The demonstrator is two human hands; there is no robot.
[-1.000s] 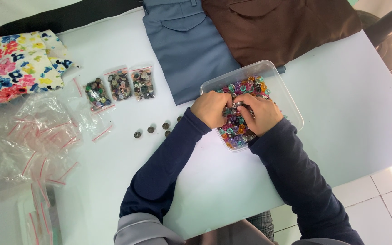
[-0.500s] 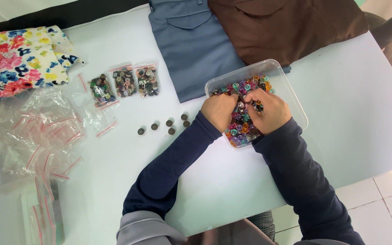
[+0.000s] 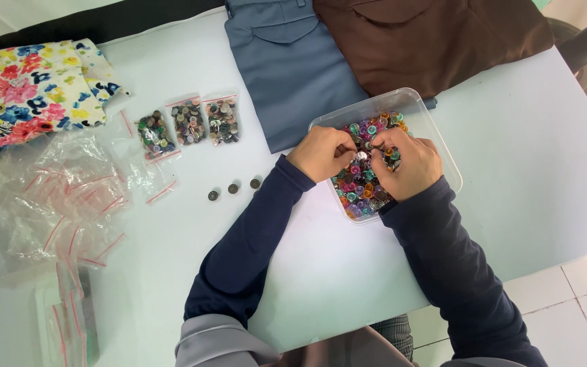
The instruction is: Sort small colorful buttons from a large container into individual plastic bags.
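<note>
**Two hands working in the button tray**

Both forearms are coming in from the bottom edge in dark blue sleeves, angling toward each other and meeting over a clear plastic tray [image 3: 436,146] sitting mid-table, right of centre. Tray is holding a heap of mixed coloured buttons [image 3: 361,190].

Left hand [image 3: 321,153] is lying knuckles-up over the tray's left rim, fingers curling inward onto the buttons. Right hand [image 3: 408,163] is sitting on top of the heap, also knuckles-up, fingers bending toward the left hand. Fingertips of both are nearly meeting over the middle of the tray. Each is looking pinched down into the pile, but I cannot tell whether either one is actually gripping a button: the fingertips are hiding it.

Left of the tray, three dark loose buttons [image 3: 232,189] are lying in a short row on the white table [image 3: 545,170]. Further up-left, three small filled bags [image 3: 189,124] are lined up side by side. Empty zip bags [image 3: 55,204] are piled at the left edge. Folded blue trousers [image 3: 287,61] and a brown garment [image 3: 429,37] are lying above the tray, floral cloth [image 3: 28,88] top left.
</note>
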